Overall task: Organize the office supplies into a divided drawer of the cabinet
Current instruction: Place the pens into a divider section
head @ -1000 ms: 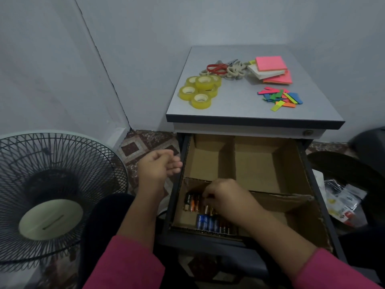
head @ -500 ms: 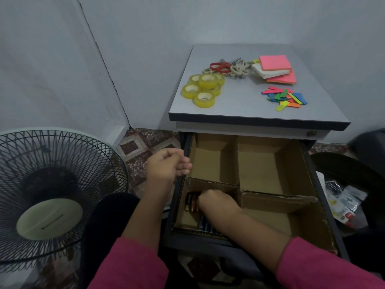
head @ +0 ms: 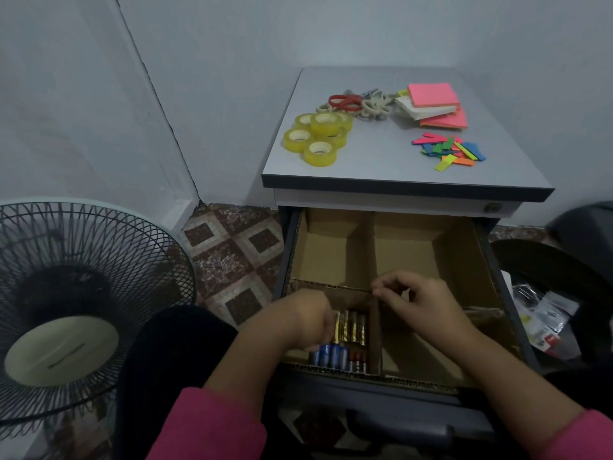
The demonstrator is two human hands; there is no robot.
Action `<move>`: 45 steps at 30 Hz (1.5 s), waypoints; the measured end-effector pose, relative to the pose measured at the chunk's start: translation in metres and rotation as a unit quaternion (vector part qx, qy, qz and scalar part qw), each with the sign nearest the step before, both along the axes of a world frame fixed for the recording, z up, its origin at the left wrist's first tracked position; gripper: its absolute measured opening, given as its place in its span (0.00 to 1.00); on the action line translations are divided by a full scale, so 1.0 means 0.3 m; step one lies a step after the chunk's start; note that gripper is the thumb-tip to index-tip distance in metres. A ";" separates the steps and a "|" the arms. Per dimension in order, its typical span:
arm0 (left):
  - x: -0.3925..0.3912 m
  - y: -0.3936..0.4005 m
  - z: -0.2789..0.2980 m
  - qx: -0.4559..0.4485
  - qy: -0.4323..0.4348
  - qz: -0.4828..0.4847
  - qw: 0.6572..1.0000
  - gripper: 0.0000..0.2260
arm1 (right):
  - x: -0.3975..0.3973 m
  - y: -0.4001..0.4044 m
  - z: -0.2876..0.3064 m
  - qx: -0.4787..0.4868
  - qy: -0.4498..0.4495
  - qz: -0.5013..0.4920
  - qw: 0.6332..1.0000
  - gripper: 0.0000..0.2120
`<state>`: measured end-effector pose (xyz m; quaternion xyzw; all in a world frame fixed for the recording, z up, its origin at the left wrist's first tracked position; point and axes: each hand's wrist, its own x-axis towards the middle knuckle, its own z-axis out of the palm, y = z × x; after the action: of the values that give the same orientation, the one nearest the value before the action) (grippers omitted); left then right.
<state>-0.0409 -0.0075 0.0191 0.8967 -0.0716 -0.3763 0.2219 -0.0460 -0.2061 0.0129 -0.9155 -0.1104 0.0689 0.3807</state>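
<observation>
Battery-sorting step: the left hand (head: pixel 306 322) reaches among batteries (head: pixel 350 327) in the drawer (head: pixel 464 260), grip unclear; the right hand (head: pixel 421 298) pinches the cardboard divider (head: pixel 374 327). Next, probably the tape rolls (head: pixel 318 136).

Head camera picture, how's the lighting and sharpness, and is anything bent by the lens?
Head view: dim, bluish, flat light; the drawer interior is shadowed; the tape rolls read sharp while the batteries look soft; the wall corner line bows from wide-angle distortion; the fan is cropped at left.
</observation>
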 end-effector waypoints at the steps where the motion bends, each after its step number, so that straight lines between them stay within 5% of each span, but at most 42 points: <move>1: 0.001 -0.010 -0.013 0.053 -0.019 -0.038 0.998 0.10 | -0.001 0.004 -0.004 0.016 0.012 -0.007 1.000 0.08; 13: -0.026 -0.047 -0.071 0.207 -0.095 -0.165 0.960 0.15 | 0.013 -0.003 -0.022 0.039 0.022 -0.008 0.999 0.07; 23: -0.030 -0.063 -0.025 0.129 -0.028 -0.150 0.980 0.29 | 0.025 -0.008 -0.027 0.029 0.025 0.010 0.999 0.07; 34: -0.039 -0.080 -0.048 0.078 -0.026 -0.120 0.989 0.27 | 0.040 -0.016 -0.033 0.020 0.018 0.027 0.999 0.07; 45: -0.023 -0.066 -0.030 0.174 -0.043 -0.157 0.971 0.21 | 0.043 -0.023 -0.039 0.018 0.024 0.050 0.998 0.07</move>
<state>-0.0480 -0.0272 0.0101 0.9146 -0.1543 -0.3738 -0.0022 -0.0330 -0.2129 0.0012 -0.8999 -0.1481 0.1075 0.3957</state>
